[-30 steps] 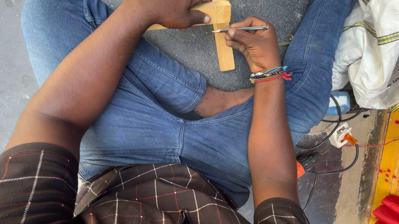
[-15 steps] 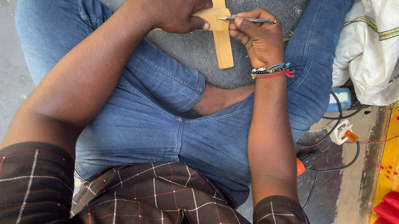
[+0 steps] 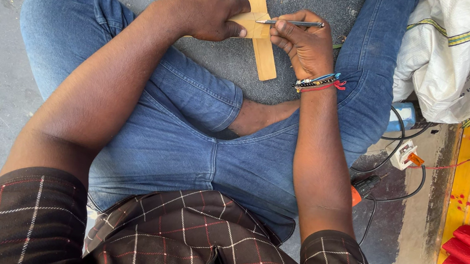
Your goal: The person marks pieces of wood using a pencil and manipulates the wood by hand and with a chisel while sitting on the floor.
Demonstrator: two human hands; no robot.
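Two wooden strips (image 3: 259, 25), crossed, sit clamped in the left hand (image 3: 208, 12), fingers closed at the crossing; right hand (image 3: 305, 46) fingers pinch a thin pencil (image 3: 289, 23), whose tip has advanced leftward from half a second ago onto the crosspiece, suggesting marking is under way.

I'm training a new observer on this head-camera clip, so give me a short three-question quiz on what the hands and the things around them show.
1. True or false: the right hand holds a thin metal tool with its tip on the wood.
2. Which hand grips the crossed wooden strips?
A. left hand
B. right hand
C. neither
3. Fill in: beside the right leg lies a white ____ with striped edging.

Key:
1. True; its point meets the wood where the strips cross.
2. A; the left hand clasps the strips at the crossing.
3. Sack.
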